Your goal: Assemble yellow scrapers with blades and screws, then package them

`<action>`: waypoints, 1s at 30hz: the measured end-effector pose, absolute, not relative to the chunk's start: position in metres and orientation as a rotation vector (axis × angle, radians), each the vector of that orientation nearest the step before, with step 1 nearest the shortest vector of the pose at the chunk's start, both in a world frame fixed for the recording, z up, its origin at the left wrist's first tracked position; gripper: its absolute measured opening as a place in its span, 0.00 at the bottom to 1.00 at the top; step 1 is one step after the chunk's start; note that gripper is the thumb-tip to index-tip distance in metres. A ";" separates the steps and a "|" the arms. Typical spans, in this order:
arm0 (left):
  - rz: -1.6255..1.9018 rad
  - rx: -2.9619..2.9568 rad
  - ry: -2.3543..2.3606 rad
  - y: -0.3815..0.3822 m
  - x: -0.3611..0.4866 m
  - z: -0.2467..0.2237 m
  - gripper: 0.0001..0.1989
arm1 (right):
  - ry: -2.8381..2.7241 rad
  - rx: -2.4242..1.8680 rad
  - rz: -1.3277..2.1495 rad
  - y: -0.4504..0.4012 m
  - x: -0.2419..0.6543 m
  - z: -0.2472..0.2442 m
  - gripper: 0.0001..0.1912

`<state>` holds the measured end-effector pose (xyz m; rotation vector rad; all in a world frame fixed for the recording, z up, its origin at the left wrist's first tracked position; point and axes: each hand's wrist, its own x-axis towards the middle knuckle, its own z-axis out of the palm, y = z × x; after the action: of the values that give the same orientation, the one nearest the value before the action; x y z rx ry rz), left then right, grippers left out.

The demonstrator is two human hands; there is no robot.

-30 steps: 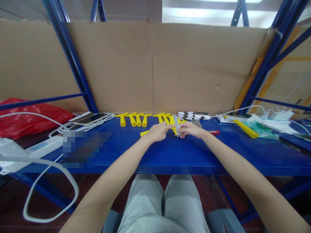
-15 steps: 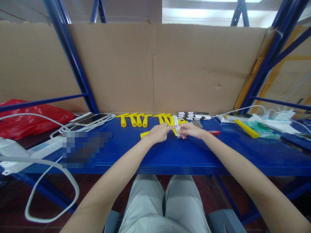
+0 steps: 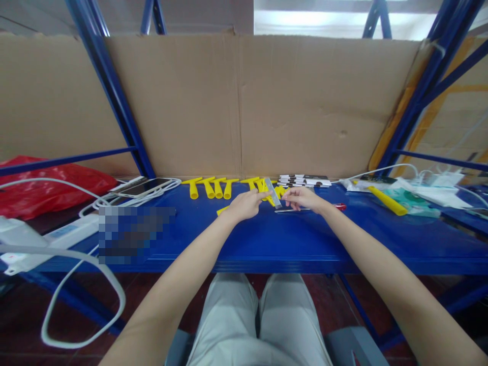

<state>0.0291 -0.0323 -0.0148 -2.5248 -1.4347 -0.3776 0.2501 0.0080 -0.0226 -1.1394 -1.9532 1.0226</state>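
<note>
My left hand is closed on one side of a flat silver strip, which leans with its upper end to the left. Just right of the strip is my right hand, its fingers loosely bent and apart, with nothing visible in them. Beneath that hand lies a thin screwdriver-like tool with a red handle. Several yellow T-shaped handles lie behind the hands, partly overlapping. Another yellow piece is mostly covered by my left hand.
More yellow T-shaped handles line the back left on the blue table. Black-and-white packets are stacked behind my right hand. At left are a phone, white cables and a red bag; a yellow tube lies right.
The strip has tilted to the left at its top. My right hand has come off it and shifted slightly right, and more of the red-handled tool now shows.
</note>
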 end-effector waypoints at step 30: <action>-0.513 -2.643 -1.615 -0.028 0.028 -0.017 0.26 | -1.963 -2.244 0.014 0.037 0.234 -0.016 0.23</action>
<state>0.0280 -0.0276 -0.0167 -2.6430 -1.6148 -0.5130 0.2344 0.0365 -0.0161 -2.2439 -1.9634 0.0144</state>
